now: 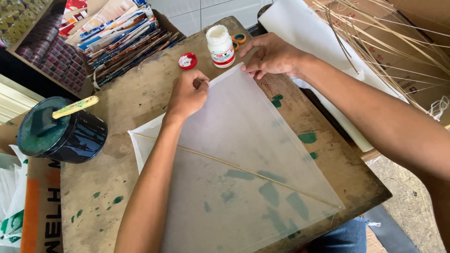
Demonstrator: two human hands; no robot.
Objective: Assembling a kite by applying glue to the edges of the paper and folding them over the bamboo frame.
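A sheet of thin translucent white paper (243, 154) lies flat on a worn wooden board (122, 107), with a thin bamboo stick (225, 164) running across it from left to right. My left hand (187, 93) presses on the paper's upper left edge, fingers curled. At the sheet's top corner my right hand (272, 56) pinches the paper. Just beyond that corner stands an open white glue bottle (220, 46). Its red cap (188, 61) lies to the left of it.
A dark can of green paint (65, 133) with a brush handle sits at the board's left. Stacked coloured paper (117, 35) lies behind, scissors (239, 40) behind the bottle, a white paper roll (304, 33) and thin bamboo strips (389, 42) at the right.
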